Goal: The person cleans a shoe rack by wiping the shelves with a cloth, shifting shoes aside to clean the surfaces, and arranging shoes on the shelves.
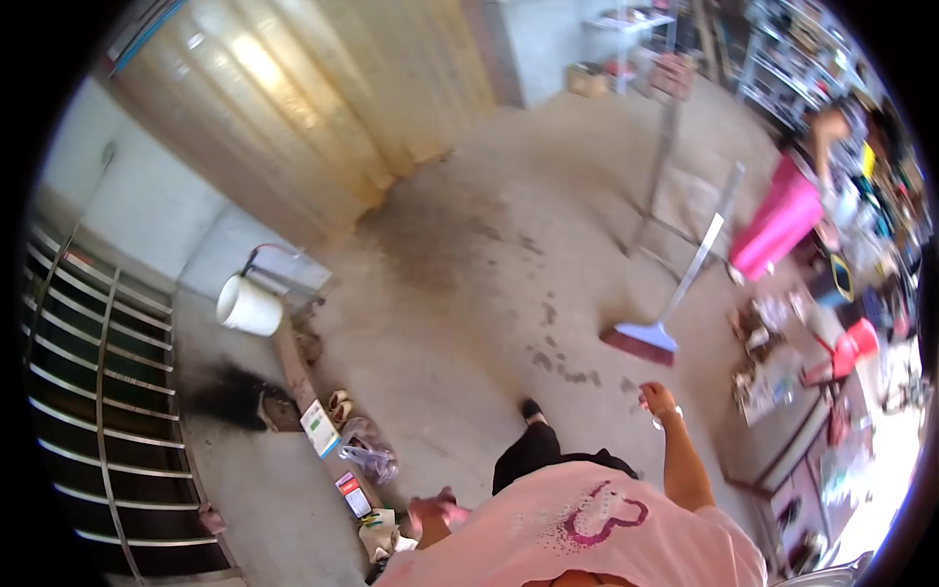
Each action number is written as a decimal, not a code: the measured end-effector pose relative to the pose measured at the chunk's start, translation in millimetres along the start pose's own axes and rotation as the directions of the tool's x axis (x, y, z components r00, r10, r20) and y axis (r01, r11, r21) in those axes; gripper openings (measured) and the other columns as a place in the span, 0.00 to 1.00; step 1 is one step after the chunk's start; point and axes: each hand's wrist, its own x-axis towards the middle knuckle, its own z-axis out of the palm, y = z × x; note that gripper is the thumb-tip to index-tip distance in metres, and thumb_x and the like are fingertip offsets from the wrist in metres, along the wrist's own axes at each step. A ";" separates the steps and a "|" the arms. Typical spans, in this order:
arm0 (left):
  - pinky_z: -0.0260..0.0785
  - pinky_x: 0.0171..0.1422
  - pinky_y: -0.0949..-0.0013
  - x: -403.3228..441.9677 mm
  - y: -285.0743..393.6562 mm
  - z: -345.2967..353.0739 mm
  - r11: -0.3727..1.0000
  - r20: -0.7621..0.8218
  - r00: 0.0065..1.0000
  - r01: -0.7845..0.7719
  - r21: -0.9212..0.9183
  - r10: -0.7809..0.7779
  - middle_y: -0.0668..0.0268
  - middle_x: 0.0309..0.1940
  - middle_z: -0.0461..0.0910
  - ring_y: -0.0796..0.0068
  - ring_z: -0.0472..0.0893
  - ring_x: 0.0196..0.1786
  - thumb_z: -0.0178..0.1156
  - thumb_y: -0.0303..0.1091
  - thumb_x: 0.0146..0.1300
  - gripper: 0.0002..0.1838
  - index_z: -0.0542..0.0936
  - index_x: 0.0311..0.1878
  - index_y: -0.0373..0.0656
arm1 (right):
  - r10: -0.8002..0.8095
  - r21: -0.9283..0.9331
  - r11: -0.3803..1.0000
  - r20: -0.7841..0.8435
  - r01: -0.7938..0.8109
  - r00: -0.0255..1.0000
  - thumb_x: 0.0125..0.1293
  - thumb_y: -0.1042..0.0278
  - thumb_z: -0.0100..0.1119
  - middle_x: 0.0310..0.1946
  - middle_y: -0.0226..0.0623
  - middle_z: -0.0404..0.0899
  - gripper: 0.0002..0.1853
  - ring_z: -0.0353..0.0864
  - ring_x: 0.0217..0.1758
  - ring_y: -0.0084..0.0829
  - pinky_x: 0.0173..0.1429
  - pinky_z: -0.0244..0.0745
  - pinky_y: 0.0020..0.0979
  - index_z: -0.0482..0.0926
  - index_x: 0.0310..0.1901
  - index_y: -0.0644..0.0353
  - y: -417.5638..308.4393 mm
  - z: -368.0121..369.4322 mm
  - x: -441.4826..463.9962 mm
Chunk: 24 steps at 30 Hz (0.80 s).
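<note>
My right hand (pixel 657 399) is held out over the concrete floor, its fingers curled, with a bracelet on the wrist; whether anything small is in it cannot be made out. Just beyond it a broom (pixel 641 338) with a blue head and dark red bristles rests on the floor, its pale handle slanting up to the right. My left hand (pixel 437 509) is low beside the pink shirt, blurred by motion, and its fingers are not clear. Nearest to it are a clear plastic bag (pixel 368 450) and a small red and white box (pixel 353 494).
A person in pink trousers (pixel 782 220) bends over piled goods at the right. A metal stand (pixel 665 157) is behind the broom. A white bucket (pixel 249 305) and window bars (pixel 108 391) are on the left, a red chair (pixel 849 347) on the right.
</note>
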 end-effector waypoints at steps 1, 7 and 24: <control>0.65 0.55 0.63 23.7 9.1 -33.9 1.000 -0.015 1.000 -0.013 0.014 0.014 0.63 0.49 0.73 0.67 0.69 0.55 0.64 0.59 0.26 0.31 0.75 0.41 0.63 | 0.050 0.016 0.999 0.069 -0.051 0.996 0.66 0.60 0.49 0.27 0.37 0.80 0.14 0.78 0.21 0.26 0.26 0.72 0.26 0.77 0.44 0.61 -18.1 11.9 12.3; 0.67 0.54 0.66 173.9 114.1 -223.5 0.860 -0.317 0.808 -0.409 0.305 0.497 0.67 0.37 0.77 0.72 0.76 0.44 0.67 0.58 0.30 0.32 0.77 0.43 0.55 | 0.346 -0.036 0.938 0.161 -0.345 0.924 0.64 0.63 0.50 0.25 0.41 0.80 0.13 0.79 0.20 0.31 0.22 0.74 0.31 0.76 0.45 0.63 -29.0 32.8 63.0; 0.67 0.55 0.77 371.7 361.2 -523.4 0.888 -0.124 0.935 -0.353 -0.294 0.331 0.71 0.41 0.78 0.75 0.75 0.46 0.78 0.46 0.09 0.45 0.74 0.43 0.43 | 0.518 0.136 0.836 0.118 -0.531 0.847 0.64 0.54 0.46 0.33 0.39 0.80 0.17 0.79 0.33 0.35 0.40 0.70 0.46 0.77 0.45 0.56 -145.4 38.3 330.2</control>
